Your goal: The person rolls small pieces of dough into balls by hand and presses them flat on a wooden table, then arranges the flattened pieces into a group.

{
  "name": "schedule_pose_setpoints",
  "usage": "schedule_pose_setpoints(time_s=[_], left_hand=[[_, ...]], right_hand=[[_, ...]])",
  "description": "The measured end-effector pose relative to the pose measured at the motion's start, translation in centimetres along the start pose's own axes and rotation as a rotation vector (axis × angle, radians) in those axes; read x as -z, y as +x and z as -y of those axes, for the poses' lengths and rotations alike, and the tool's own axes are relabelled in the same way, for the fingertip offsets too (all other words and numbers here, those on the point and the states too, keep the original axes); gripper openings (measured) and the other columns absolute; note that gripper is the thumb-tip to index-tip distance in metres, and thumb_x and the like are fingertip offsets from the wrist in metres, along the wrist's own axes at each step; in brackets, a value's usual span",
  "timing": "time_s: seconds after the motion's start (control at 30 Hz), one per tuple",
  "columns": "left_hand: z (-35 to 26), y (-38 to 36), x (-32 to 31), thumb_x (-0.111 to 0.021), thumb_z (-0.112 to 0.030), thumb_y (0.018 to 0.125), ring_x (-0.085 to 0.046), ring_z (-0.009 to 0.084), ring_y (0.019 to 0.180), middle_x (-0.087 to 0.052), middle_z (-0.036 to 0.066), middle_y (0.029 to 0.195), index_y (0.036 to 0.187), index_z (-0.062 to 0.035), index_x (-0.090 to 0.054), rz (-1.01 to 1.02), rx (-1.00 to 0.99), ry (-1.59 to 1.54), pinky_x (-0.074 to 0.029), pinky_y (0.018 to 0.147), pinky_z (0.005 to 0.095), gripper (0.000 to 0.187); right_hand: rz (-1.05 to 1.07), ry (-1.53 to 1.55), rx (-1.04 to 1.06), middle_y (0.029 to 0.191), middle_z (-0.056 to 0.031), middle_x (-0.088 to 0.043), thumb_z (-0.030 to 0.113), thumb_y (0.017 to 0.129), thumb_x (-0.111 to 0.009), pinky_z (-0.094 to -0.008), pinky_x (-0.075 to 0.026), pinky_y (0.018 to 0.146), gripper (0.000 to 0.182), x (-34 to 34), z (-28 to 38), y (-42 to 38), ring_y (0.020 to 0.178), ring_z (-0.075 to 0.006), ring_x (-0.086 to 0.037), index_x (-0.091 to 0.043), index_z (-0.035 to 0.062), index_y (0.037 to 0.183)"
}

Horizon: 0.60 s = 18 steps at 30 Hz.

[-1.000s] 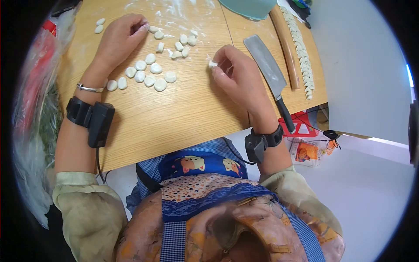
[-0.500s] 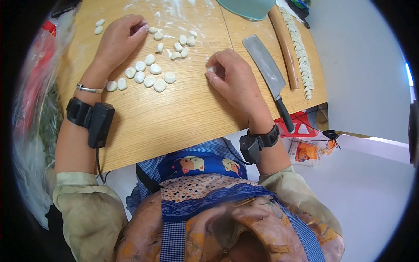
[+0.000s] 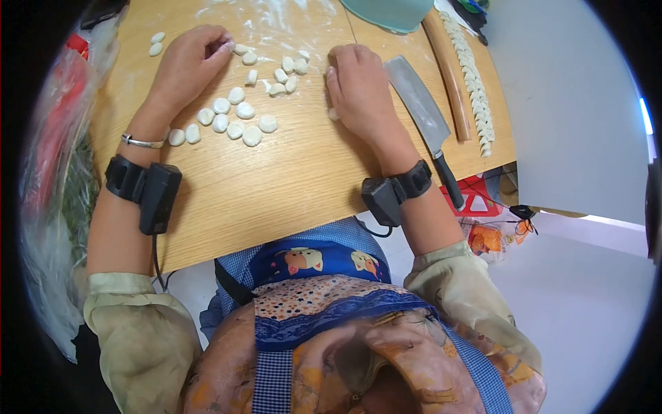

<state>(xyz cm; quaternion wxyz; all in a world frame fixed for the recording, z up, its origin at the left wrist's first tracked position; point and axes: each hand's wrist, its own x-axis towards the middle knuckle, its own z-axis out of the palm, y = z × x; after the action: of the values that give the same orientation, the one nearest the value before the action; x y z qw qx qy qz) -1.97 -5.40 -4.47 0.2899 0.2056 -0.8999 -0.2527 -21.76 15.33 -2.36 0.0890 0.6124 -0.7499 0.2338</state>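
Observation:
My left hand rests on the table at the upper left, its fingers curled in with thumb and fingertips together. Whether anything sits between them is hidden; a small white dough piece lies right at the fingertips. My right hand is palm down on the table, fingers stretched forward. Beside its palm, below the thumb, a dough piece peeks out, partly covered. Between the hands several floured dough pieces are scattered, some rounded and flattened like this dough disc, others short and uncut-looking like this lump.
Right of my right hand lies a cleaver, its black handle past the table edge. Beyond it are a wooden rolling pin and a row of pleated dough. A green bowl stands at the back; plastic bags hang left.
My right hand has gone from curled fingers near a dough piece to stretched out and palm down, shifting slightly forward over that piece. My left hand stays about where it was.

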Motion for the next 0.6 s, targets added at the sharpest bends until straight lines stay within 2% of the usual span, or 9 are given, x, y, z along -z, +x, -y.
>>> schedule_pose_setpoints(time_s=[0.07,0.2,0.3,0.37,0.5,0.57,0.6], left_hand=[[0.0,0.0,0.1,-0.064,-0.021,0.096,-0.06,0.0176,0.077,-0.065,0.01,0.086,0.101,0.0014,-0.065,0.01,0.016,-0.008,-0.048,0.071,0.0306,0.023],[-0.2,0.1,0.1,-0.064,-0.021,0.096,-0.059,0.0183,0.077,-0.065,0.01,0.087,0.101,0.0017,-0.065,0.034,0.041,-0.012,-0.048,0.071,0.0306,0.024],[0.0,0.0,0.1,-0.064,-0.021,0.096,-0.059,0.0182,0.077,-0.065,0.01,0.086,0.102,0.0018,-0.064,0.027,0.029,-0.02,-0.048,0.071,0.0307,0.024],[-0.2,0.0,0.1,-0.064,-0.021,0.096,-0.059,0.0182,0.077,-0.065,0.01,0.087,0.102,0.002,-0.065,0.027,0.029,-0.018,-0.048,0.071,0.0308,0.024],[-0.4,0.1,0.3,-0.064,-0.021,0.096,-0.06,0.0183,0.078,-0.066,0.01,0.088,0.102,0.0022,-0.065,0.043,0.041,0.012,-0.049,0.073,0.0308,0.024],[-0.2,0.1,0.2,-0.064,-0.021,0.096,-0.06,0.0183,0.078,-0.066,0.01,0.088,0.102,0.0024,-0.065,0.024,0.028,-0.004,-0.049,0.073,0.0308,0.024],[-0.1,-0.1,0.1,-0.064,-0.021,0.096,-0.06,0.0182,0.077,-0.066,0.01,0.088,0.102,0.0026,-0.064,0.005,0.016,-0.022,-0.049,0.073,0.0307,0.024]], right_hand=[[-0.009,-0.095,0.034,0.112,-0.0189,-0.06,0.014,0.093,-0.058,-0.0499,-0.045,0.089,0.021,-0.7,0.1,-0.1,0.105,-0.0376,-0.055,-0.06,0.0001,0.109],[0.006,-0.123,0.03,0.111,-0.0172,-0.06,0.014,0.092,-0.058,-0.0489,-0.045,0.089,0.02,-0.3,-0.1,0.1,0.104,-0.0362,-0.055,-0.06,0.0013,0.107],[0.048,-0.004,-0.031,0.11,-0.0157,-0.059,0.014,0.09,-0.06,-0.0475,-0.045,0.088,0.02,-0.3,0.0,0.1,0.104,-0.0347,-0.056,-0.061,0.0027,0.107],[-0.052,-0.137,0.06,0.108,-0.0164,-0.06,0.016,0.092,-0.059,-0.048,-0.046,0.088,0.02,-1.2,0.8,-0.3,0.103,-0.0358,-0.056,-0.061,0.0025,0.107],[-0.075,-0.156,0.093,0.106,-0.0166,-0.062,0.017,0.092,-0.059,-0.0488,-0.047,0.086,0.02,-0.9,0.9,-0.1,0.102,-0.0362,-0.057,-0.062,0.0023,0.105],[0.035,0.112,-0.058,0.105,-0.0182,-0.063,0.017,0.092,-0.058,-0.0495,-0.047,0.087,0.019,0.3,0.0,0.6,0.101,-0.0374,-0.058,-0.063,0.0011,0.102],[0.041,0.114,-0.054,0.105,-0.0182,-0.063,0.017,0.092,-0.058,-0.0495,-0.047,0.087,0.019,0.2,0.2,0.5,0.101,-0.0374,-0.058,-0.063,0.0011,0.102]])
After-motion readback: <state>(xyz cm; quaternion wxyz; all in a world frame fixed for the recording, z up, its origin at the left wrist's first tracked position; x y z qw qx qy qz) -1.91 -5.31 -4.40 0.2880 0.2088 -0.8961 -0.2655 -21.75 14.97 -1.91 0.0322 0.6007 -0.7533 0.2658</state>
